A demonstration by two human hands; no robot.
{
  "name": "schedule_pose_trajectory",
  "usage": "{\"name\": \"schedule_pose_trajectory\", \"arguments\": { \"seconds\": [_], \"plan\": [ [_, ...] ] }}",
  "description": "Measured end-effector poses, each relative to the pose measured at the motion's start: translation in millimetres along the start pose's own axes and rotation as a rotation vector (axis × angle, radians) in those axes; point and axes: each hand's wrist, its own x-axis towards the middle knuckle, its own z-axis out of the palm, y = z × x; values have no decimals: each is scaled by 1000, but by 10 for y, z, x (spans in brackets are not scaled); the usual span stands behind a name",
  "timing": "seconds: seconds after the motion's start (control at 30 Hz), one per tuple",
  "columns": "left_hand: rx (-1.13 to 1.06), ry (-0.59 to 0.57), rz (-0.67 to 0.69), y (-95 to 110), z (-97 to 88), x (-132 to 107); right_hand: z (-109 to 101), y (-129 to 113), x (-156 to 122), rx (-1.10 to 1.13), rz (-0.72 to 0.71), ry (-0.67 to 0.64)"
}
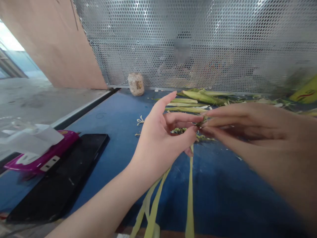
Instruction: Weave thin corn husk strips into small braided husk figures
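Note:
My left hand (158, 142) is closed in a pinch over the table, its index finger raised. Its thumb and fingertips grip a bunch of pale green leaf strips (190, 195), whose long flat ends hang down past the table's front edge. At the fingertips the strips run into a small dark green tangle. The fingertips of my right hand (260, 129), slightly blurred, close on that same spot and touch the left fingers. Curly green plant scraps (206, 138) show just beneath both hands, partly hidden by them.
More long green leaves (203, 97) lie along the back by a perforated metal screen (148, 39). A whitish jar (136, 84) stands at the back left. To the left are a black phone (61, 178) and a magenta power strip (64, 142) with a white plug (37, 138).

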Motion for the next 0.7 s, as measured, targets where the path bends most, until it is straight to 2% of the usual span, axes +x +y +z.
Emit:
{"name": "schedule_pose_trajectory", "arguments": {
  "seconds": [0.13,0.3,0.33,0.43,0.53,0.6,0.7],
  "plan": [
    [-26,-25,-25,-11,-3,-11,22,-22,-68,-247,-103,79],
    [-73,-25,-60,10,24,-25,86,-168,-124,-360,63,147],
    [-86,-27,-64,17,28,-25,87,-170,-114,-346,53,148],
    [-150,-38,-107,41,27,-18,62,-73,-55,-181,-100,11],
    [-212,-63,-169,58,12,-13,31,78,-21,-98,-153,-84],
    [-231,-64,-182,64,5,-13,26,146,-36,-89,-196,-114],
    [-240,-19,-177,70,13,-12,44,184,-102,-85,-280,-90]
  ]
}}
